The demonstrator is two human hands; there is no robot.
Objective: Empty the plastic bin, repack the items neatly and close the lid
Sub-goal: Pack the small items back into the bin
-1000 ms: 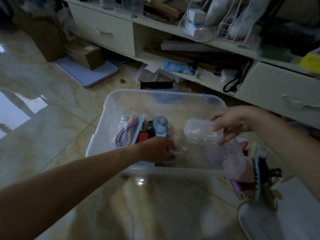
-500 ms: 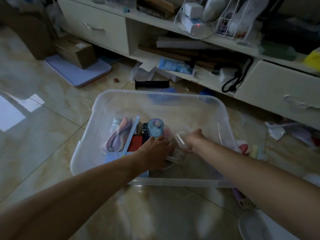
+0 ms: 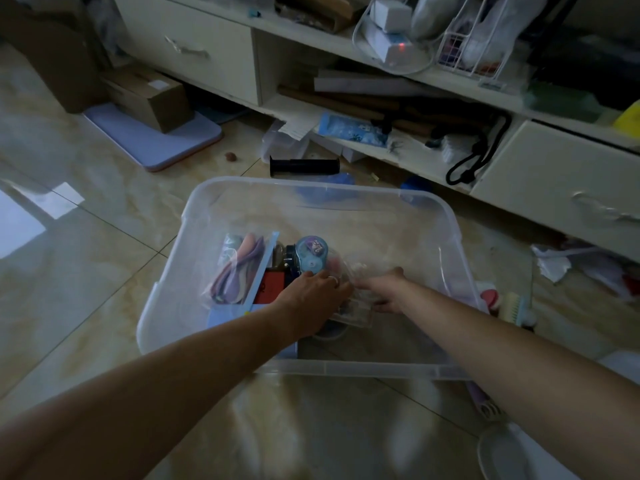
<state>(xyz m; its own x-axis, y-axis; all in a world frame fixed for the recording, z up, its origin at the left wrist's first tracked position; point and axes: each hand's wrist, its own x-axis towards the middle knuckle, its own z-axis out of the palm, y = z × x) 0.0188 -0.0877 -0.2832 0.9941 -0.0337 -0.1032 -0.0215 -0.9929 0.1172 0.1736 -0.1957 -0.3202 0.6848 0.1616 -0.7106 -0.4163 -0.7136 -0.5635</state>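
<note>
Reaching into the clear plastic bin (image 3: 446, 216) on the tiled floor, 2 hands meeting, left hand (image 3: 311, 299) and right hand (image 3: 384, 289) both grasping a small clear container (image 3: 353, 315), blue tape dispenser (image 3: 311, 252) just beyond.

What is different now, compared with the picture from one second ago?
The right hand carried the small clear box down from above the plastic bin onto its floor, beside the left hand. The left hand, the pouch of purple items and the blue tape dispenser stayed put.
</note>
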